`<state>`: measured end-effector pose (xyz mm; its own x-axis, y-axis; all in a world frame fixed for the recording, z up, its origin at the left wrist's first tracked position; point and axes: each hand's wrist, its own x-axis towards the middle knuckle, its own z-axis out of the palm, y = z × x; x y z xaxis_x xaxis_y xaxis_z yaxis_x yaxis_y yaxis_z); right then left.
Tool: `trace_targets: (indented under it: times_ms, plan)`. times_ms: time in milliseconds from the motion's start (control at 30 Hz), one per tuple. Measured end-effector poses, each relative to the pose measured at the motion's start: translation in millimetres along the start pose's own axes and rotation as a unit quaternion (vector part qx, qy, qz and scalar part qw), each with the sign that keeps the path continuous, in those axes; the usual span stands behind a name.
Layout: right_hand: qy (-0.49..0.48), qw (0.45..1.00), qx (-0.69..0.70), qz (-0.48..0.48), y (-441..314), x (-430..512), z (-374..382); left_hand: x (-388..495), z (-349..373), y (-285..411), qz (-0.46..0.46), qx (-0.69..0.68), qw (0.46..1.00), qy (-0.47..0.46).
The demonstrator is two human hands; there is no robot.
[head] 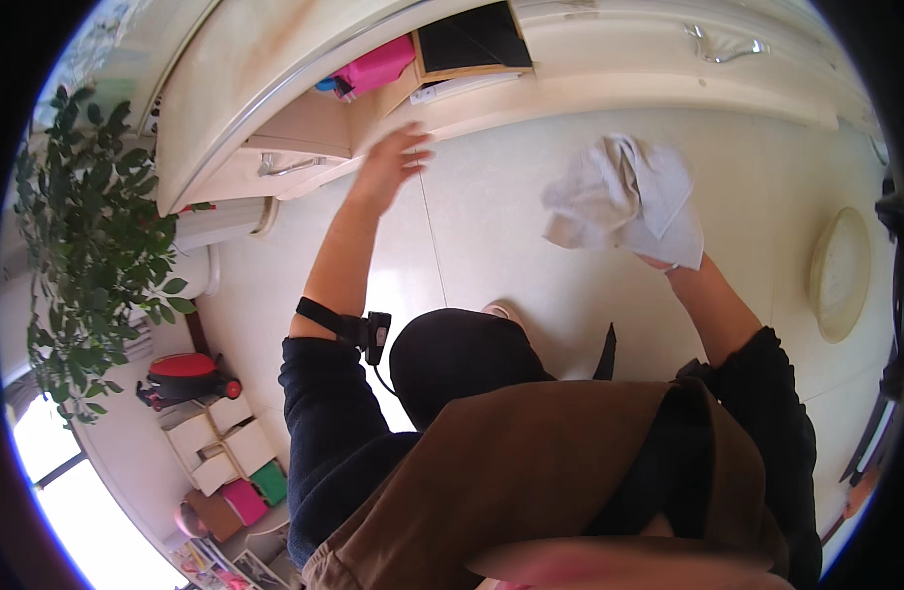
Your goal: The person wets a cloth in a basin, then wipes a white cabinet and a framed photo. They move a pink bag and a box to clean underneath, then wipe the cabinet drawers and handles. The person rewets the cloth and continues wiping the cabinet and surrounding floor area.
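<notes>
A light grey cloth (629, 195) hangs in loose folds from my right hand (654, 262), which it mostly covers; only the heel of the hand and the wrist show below it. My left hand (393, 166) holds nothing, its fingers apart and slightly blurred. It is nearest to the open cabinet (304, 133) at the upper left, beside a drawer with a metal handle (293, 166). Inside the cabinet are a bright pink item (378, 65) and a dark panel with a wooden edge (472, 40). Whether my left hand touches the cabinet's edge is hard to tell.
A leafy plant (98, 258) trails down at the left. A red and black wheeled item (186, 380) sits above several storage boxes (227, 439). On the pale tiled floor (334, 228), a round, shallow basin (841, 274) is at the right. Another drawer handle (724, 48) shows at the top right.
</notes>
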<state>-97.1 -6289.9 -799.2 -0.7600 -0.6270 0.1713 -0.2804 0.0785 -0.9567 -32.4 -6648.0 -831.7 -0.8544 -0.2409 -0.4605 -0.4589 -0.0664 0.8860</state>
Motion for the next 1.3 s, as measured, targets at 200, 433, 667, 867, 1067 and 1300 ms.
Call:
trace_targets:
  times_ms: [200, 433, 667, 867, 1067, 1300]
  plan:
    - [-0.004, 0.935, 0.262, 0.237, 26, -36, 18, 78, -111, 3, 0.11, -0.152, 0.927, 0.326]
    - [-0.118, 0.964, -0.23, 0.058, 64, -64, 27, 163, -133, 19, 0.172, 0.339, 0.82, 0.428]
    - [-0.093, 0.976, -0.015, 0.196, 91, -71, 15, 130, -114, 36, 0.154, 0.296, 0.846, 0.417]
    - [-0.131, 0.978, -0.068, 0.145, 86, -74, 20, 87, -95, 7, 0.115, -0.126, 0.917, 0.359]
    - [-0.184, 0.95, -0.251, 0.022, 51, -45, 6, 0, -89, -64, 0.099, -0.208, 0.933, 0.277]
    - [-0.109, 0.985, -0.033, 0.127, 17, -33, 14, -109, -107, -134, 0.029, -0.129, 0.932, 0.339]
